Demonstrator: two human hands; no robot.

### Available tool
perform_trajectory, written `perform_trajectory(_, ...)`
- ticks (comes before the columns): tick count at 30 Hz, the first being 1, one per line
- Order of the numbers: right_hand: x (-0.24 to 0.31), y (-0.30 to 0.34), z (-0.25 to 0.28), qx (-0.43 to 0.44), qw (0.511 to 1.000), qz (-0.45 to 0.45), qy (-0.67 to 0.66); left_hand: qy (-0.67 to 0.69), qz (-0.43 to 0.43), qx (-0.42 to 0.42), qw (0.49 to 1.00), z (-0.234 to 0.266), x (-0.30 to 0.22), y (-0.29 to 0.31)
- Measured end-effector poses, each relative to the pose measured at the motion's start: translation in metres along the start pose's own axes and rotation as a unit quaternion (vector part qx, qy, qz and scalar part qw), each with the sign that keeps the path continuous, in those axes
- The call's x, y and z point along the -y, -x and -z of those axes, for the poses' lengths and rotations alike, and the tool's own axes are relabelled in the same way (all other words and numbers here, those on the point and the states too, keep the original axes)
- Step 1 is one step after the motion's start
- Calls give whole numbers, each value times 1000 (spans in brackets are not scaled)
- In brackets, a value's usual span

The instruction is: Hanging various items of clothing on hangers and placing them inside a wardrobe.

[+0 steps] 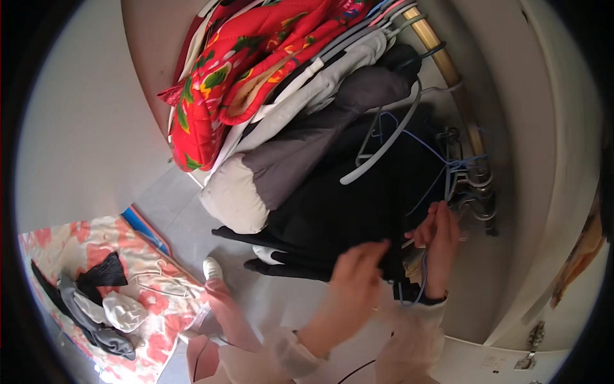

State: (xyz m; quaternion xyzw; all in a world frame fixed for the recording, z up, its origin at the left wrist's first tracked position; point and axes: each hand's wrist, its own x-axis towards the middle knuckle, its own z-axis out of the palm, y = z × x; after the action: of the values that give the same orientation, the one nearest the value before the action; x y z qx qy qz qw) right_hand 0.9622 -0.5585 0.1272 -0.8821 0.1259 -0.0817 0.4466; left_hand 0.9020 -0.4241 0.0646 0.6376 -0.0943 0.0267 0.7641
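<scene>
My right hand [438,232] is raised beside the lower end of the clothes rail, its fingers closed at the wire of a blue hanger [446,182]. Another blue loop of wire [422,281] shows at my right wrist. My left hand [355,281] is smeared by motion in front of a black garment [358,211]; whether it grips the cloth I cannot make out. The black garment hangs beside a dark grey garment with a pale end [288,160]. A grey hanger [384,153] with no garment on it lies across the black cloth.
The brass-coloured rail [441,57] carries a red floral quilted jacket [217,83], pale garments and several clustered hangers at its lower end. A floral cloth [160,307] at lower left bears a grey garment [96,320], a black piece and white hangers. Pale wardrobe walls [531,160] stand at right.
</scene>
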Motion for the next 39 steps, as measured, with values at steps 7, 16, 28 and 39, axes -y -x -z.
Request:
perform_trajectory(7, -2, -41, 25, -136, 983, 8, -119, -15, 71, -20, 997, 30, 26, -3)
perform_trajectory(16, -46, -70, 22, -1, 972, -96, -214, -21, 15, -31, 999, 38, 124, -7)
perform_trajectory(28, -91, -67, 12, -34, 968, -78, -235, -347, 14, -16, 937, 142, 175, -30)
perform_trajectory(39, -100, -33, 25, -69, 995, 63, -38, -436, 16, 24, 900, 156, 167, -34)
